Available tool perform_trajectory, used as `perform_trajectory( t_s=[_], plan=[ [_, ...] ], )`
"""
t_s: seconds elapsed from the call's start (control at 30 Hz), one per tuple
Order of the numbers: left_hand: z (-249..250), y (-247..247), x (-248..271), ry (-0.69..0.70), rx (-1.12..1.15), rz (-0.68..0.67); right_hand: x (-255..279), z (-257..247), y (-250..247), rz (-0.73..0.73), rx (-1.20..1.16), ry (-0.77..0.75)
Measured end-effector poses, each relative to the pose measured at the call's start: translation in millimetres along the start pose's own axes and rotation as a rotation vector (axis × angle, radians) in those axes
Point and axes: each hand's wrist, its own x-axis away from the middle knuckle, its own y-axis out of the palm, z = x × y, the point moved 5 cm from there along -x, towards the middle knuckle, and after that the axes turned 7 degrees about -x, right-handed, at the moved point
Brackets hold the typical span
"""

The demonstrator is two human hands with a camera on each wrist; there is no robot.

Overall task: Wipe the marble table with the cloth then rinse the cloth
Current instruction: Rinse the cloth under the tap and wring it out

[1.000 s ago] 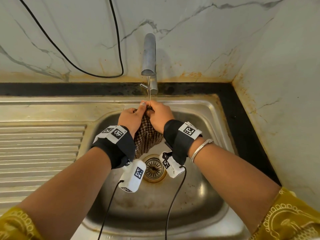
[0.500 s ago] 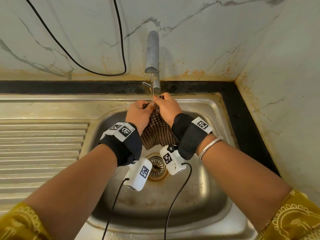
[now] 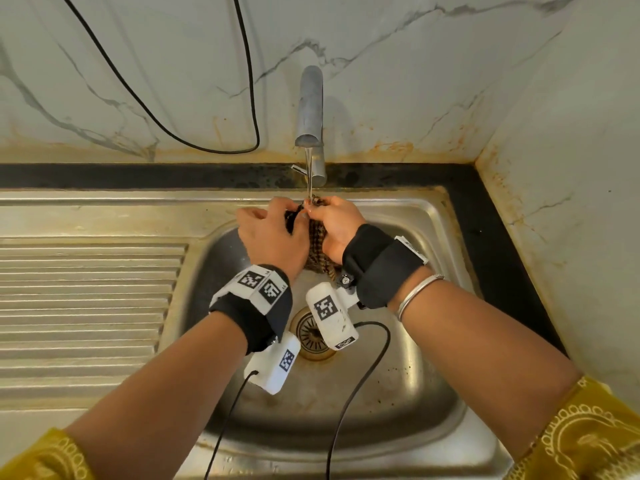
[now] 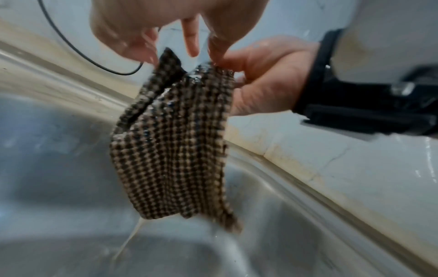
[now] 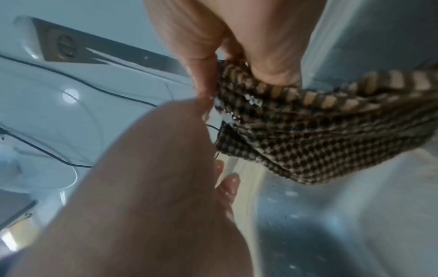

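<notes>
Mustard patterned sleeves, black wrist straps with white tagged cameras, black cables, silver bangle.

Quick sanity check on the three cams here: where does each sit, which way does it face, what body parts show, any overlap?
Head: on the head, facing forward and down at the sink, tap and cloth; both forearms, left hand, right hand.
Left wrist: under the left wrist, facing along the hand at the hanging cloth; left fingers and the right hand opposite.
Right wrist: under the right wrist, facing the cloth's pinched top edge; both hands.
Shared: the cloth, wet under the stream.
</notes>
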Motion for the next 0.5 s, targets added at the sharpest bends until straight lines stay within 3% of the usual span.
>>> perform_trajectory(
  t_s=[0.13, 0.2, 0.3, 0.5],
  plan=[
    [9.0, 12.4, 0.2, -0.037, 0.267, -0.192, 3.3, -1.6, 2.3, -0.100, -0.212, 0.118],
    [10.0, 11.3, -0.4, -0.025, 0.216, -0.181, 3.6, -2.8, -1.6, -0.125, -0.267, 0.145],
    [8.0, 9.4, -3.3, 0.000, 0.156, -0.166, 1.8, -1.5, -4.5, -0.155, -0.152, 0.108],
    [-8.6, 10.1, -5.7, -0.202, 0.538, -0.303, -1.1, -3.9, -12.4, -0.141, -0.023, 0.005]
  ],
)
